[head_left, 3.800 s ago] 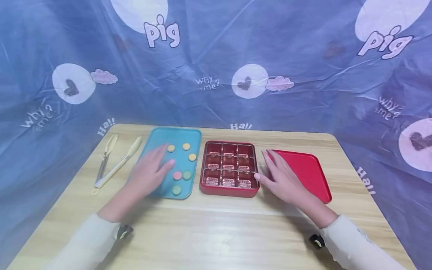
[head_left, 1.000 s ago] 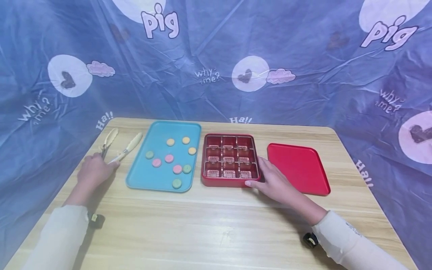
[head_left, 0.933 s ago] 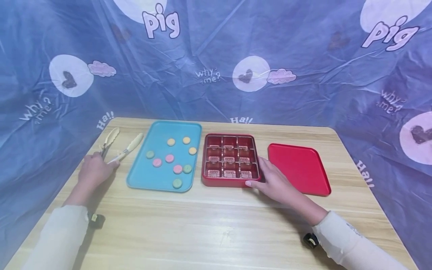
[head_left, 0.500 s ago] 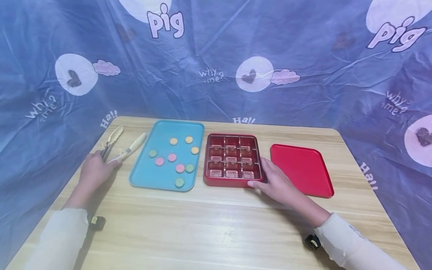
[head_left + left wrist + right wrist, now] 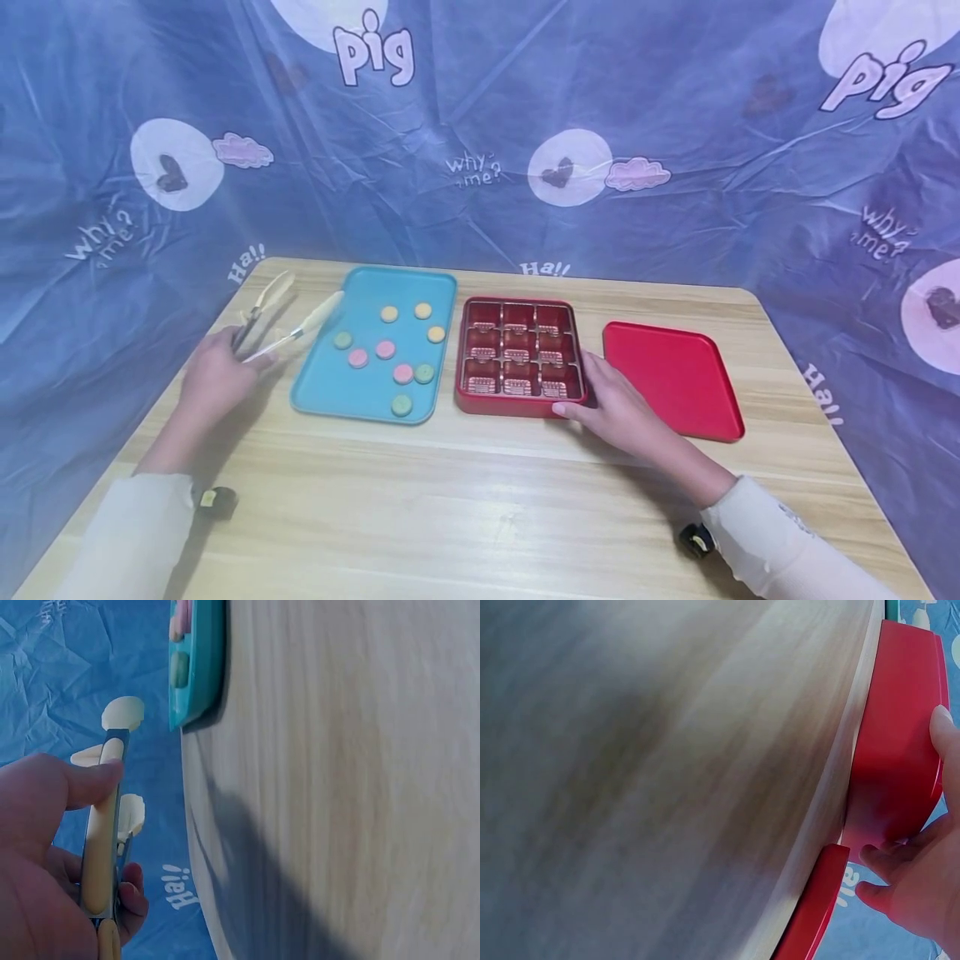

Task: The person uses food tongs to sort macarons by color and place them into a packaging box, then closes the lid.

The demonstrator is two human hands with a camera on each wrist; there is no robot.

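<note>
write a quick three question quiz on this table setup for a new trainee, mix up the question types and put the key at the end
1. What does the left hand hold?
2. True or false: the box stands between the tray and the lid.
3. How many pink pieces lie on the tray? A: two. B: three. C: five.

Key: 1. The tongs. 2. True. 3. B.

Toward the far edge of the worktop we hold a red box with our right hand, a red tray nearby.
</note>
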